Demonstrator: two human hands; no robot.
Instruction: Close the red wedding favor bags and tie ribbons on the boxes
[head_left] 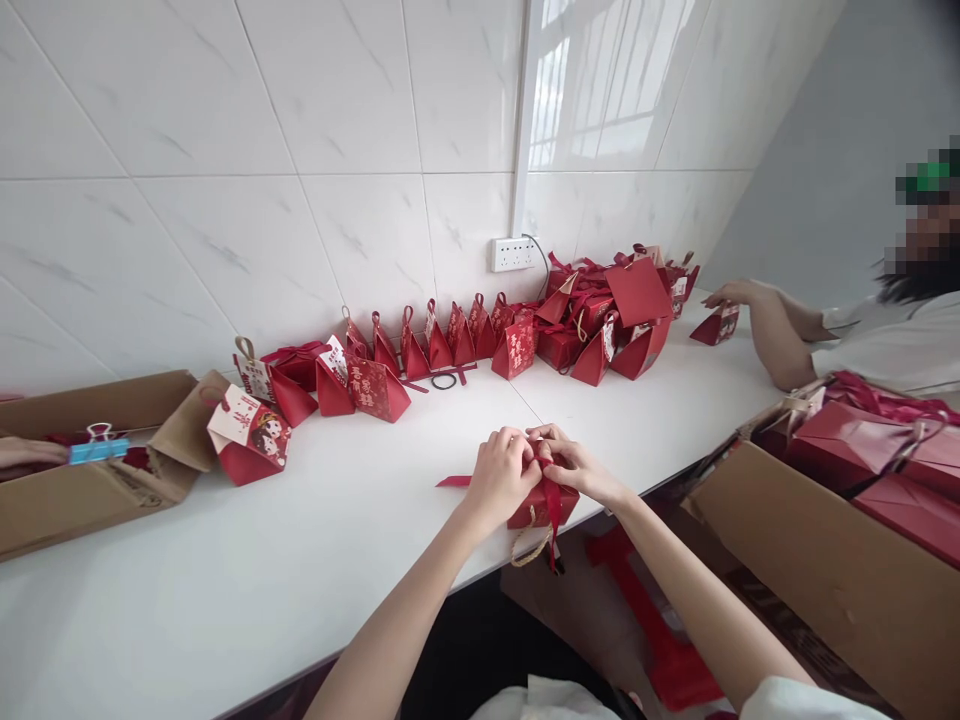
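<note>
A red gift box (566,508) stands at the front edge of the white table, partly covered by my hands. A dark red ribbon (553,500) runs over it; one end hangs down its front and another sticks out to the left. My left hand (501,478) is closed in a pinch over the box top, at the ribbon. Across from it my right hand (576,465) also pinches the ribbon, its fingertips close to those of the left. A beige twisted cord handle (531,548) droops from the box over the table edge. The ribbon between the fingertips is mostly hidden.
Several red gift boxes (459,335) line the tiled wall, with a heap of them (637,295) at back right. A cardboard carton (825,540) of red boxes stands right; another carton (90,500) with a blue clip (98,450) lies left. Another person's arm (780,325) reaches in.
</note>
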